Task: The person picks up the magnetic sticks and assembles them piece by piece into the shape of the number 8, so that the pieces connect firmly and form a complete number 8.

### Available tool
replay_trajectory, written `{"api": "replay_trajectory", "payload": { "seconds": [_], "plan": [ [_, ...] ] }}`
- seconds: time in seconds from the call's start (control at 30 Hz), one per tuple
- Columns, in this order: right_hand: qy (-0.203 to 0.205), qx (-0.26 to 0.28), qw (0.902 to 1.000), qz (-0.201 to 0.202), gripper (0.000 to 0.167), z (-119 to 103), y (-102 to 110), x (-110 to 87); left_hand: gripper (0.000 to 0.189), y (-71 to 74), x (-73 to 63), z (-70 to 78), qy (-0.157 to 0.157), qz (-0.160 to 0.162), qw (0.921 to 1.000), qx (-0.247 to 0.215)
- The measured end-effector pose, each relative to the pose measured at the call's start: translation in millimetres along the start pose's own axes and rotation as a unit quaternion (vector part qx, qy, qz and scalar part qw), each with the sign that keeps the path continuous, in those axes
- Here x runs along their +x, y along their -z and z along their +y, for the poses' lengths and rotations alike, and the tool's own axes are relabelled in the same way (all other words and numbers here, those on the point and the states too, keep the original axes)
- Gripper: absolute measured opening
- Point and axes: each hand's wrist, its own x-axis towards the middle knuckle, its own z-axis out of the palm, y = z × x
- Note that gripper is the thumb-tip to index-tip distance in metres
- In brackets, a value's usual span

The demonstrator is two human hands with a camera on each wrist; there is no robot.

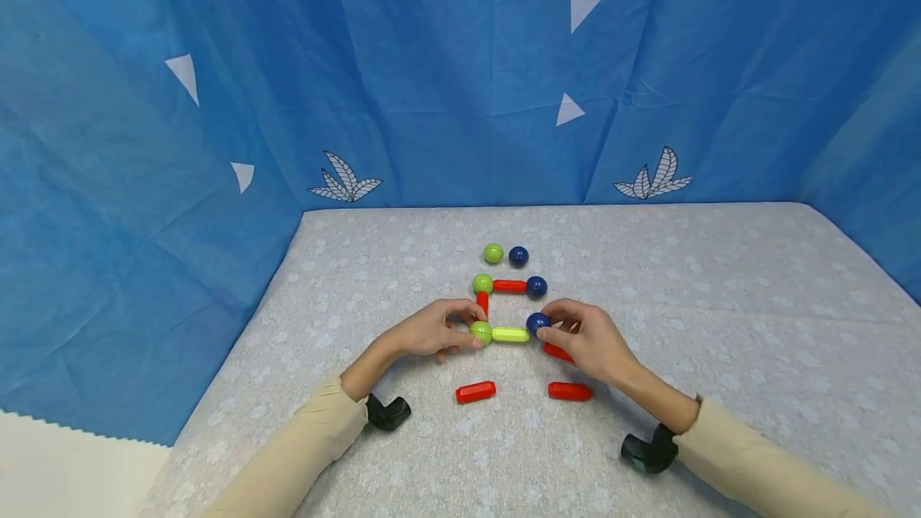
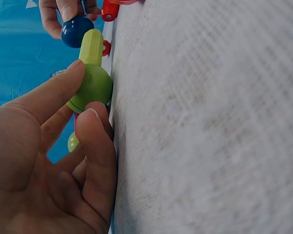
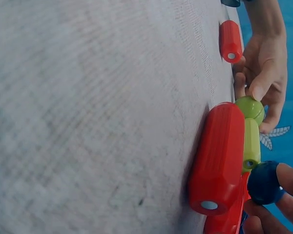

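Observation:
My left hand [image 1: 440, 328] pinches a lime-green ball [image 2: 94, 87] between thumb and fingers. A yellow-green rod [image 1: 511, 335] sticks out of that ball to the right. At the rod's far end, my right hand [image 1: 592, 342] holds a dark blue ball [image 3: 263, 183] by its fingertips. The rod's end face with its metal dot shows in the right wrist view; whether ball and rod touch I cannot tell. Behind them, a red rod [image 1: 509, 286] joins another green ball [image 1: 483, 284] to a blue ball [image 1: 536, 287]. A second red rod [image 1: 482, 304] runs from that green ball toward my left hand.
Two loose balls, one green [image 1: 493, 253] and one blue [image 1: 519, 257], lie farther back. Red rods lie in front, one left [image 1: 476, 392] and one right [image 1: 570, 392]. Another red rod [image 1: 559, 352] is partly under my right hand. A blue cloth [image 1: 460, 86] hangs behind the table.

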Motion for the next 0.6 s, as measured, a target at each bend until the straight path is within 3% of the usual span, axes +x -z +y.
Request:
{"api": "replay_trajectory", "payload": {
  "seconds": [0.6],
  "plan": [
    [-0.025,-0.023,0.9992,-0.019,0.025,3.2,-0.8,-0.1,0.03,0.6,0.0,0.2,0.005,-0.001,0.9999,-0.009]
  ]
}}
